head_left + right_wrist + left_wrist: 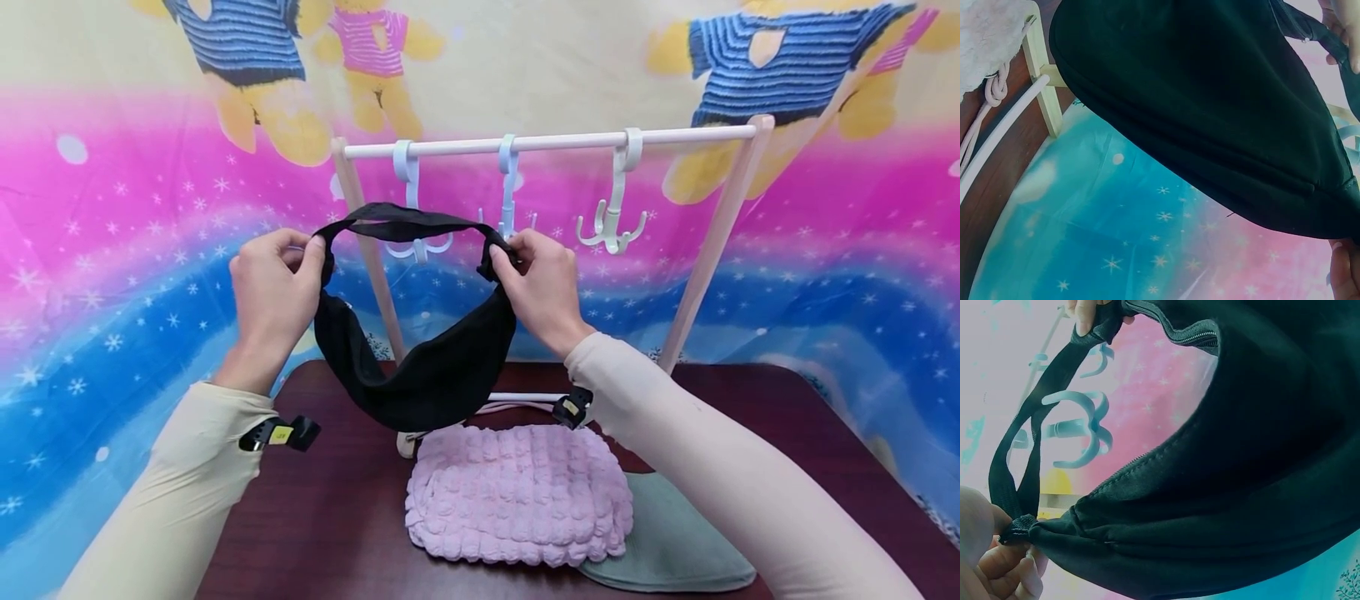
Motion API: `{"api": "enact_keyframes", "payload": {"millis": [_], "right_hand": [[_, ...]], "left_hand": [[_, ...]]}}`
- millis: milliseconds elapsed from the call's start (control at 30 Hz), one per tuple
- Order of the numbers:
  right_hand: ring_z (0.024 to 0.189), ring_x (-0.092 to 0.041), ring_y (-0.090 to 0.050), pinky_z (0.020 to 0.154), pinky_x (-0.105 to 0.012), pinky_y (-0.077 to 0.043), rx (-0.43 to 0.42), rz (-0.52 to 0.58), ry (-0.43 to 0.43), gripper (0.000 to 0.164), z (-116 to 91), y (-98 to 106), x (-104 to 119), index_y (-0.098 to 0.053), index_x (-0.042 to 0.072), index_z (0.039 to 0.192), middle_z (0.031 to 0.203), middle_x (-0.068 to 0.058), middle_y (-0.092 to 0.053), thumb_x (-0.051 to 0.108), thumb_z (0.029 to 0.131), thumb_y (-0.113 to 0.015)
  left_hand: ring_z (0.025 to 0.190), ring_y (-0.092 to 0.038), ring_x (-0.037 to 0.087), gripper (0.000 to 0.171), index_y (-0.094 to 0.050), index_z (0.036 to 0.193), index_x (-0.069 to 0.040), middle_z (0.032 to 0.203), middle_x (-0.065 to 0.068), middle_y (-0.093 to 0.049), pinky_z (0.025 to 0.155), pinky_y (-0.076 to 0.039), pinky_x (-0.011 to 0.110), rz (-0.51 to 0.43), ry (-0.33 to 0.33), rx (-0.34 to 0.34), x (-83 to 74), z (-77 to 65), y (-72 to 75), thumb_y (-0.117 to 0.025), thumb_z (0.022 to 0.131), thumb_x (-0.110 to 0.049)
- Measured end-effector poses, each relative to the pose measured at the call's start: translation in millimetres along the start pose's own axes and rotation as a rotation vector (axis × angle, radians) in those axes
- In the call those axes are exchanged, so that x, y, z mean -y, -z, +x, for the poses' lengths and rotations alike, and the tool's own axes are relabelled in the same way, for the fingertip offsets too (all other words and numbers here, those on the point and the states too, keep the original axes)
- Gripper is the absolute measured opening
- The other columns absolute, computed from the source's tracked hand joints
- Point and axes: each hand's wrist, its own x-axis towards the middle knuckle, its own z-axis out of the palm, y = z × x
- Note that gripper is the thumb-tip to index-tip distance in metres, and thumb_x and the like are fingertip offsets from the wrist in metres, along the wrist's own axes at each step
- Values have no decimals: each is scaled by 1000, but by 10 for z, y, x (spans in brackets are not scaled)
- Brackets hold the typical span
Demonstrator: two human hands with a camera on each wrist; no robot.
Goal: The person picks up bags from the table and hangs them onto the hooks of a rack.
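Black bag point(435, 383) held up in mid-air, mouth gaping, strap point(420, 225) arching at its 12 o'clock. Snowflake-print backdrop point(112, 250), pink over blue, behind everything from where I stand. Dark red-brown tabletop point(315, 517) below. Wooden-legged rack point(570, 139) at the tabletop's 12 o'clock, behind the bag. Pink puffy bag point(517, 496) lies at 5 o'clock from the black one, overlapping a grey-green fabric item point(675, 533) at its own 4 o'clock. Left hand point(273, 287) at the black bag's 10 o'clock, right hand point(543, 287) at 2 o'clock; fingers of each pinch a strap end. Three pale hooks point(617, 183) hang off the rack, the one toward 9 o'clock partly behind the strap. Black band point(279, 433) at each wrist. Zip point(1200, 339) edges the mouth.
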Motion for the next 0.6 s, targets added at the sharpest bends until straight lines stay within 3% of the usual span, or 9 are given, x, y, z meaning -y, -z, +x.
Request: {"api": "enact_keyframes", "payload": {"millis": [600], "right_hand": [[75,-21,-72,69,-33,-55,16,-25,-28,18,-47,-26,-53,-71,0,96,90,-14,-77,18,98,-67]], "left_hand": [[80,-71,28,37,-75,106,-3,91,17,-78,65,-40,23,18,-21,24,29,-40,-56,-56,103,-34]]}}
